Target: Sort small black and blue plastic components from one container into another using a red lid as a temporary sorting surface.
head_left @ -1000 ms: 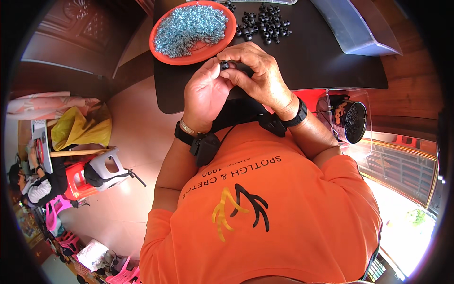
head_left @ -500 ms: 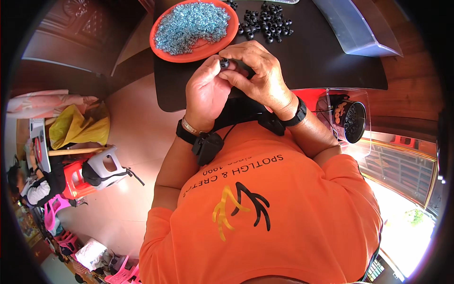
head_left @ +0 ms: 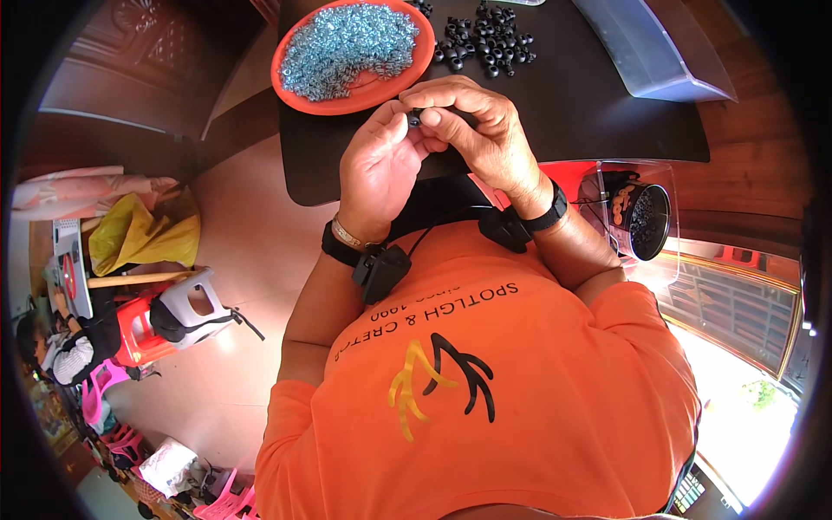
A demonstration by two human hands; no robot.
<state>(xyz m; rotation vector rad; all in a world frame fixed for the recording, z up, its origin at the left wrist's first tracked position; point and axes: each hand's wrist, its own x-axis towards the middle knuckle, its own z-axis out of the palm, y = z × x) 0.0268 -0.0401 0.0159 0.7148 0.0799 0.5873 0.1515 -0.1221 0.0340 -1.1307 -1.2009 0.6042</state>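
Observation:
Close together over the table's near edge, my two hands meet around a small black rounded part (head_left: pixel 414 120). My left hand (head_left: pixel 377 165) is closed, gripping it between thumb and fingertips. The thumb and forefinger of my right hand (head_left: pixel 485 134) pinch at the same part from the other side and cover much of it. Just beyond my left hand lies an orange-red plate (head_left: pixel 303 106) heaped with small shiny silver-blue metal pieces (head_left: pixel 347 52). Several similar black parts (head_left: pixel 490 39) are spread on the table past my right hand.
The dark table (head_left: pixel 598 126) carries a clear plastic bin (head_left: pixel 659 82) at the far right. Below its right edge, a round tin (head_left: pixel 646 221) of dark small pieces sits in a clear box. At left are a grey-and-red stool (head_left: pixel 186 303), a yellow cloth (head_left: pixel 143 230) and another person (head_left: pixel 65 351).
My right thumb has moved up and over the black part, covering more of it. My right wrist has shifted slightly right. The left hand has hardly moved.

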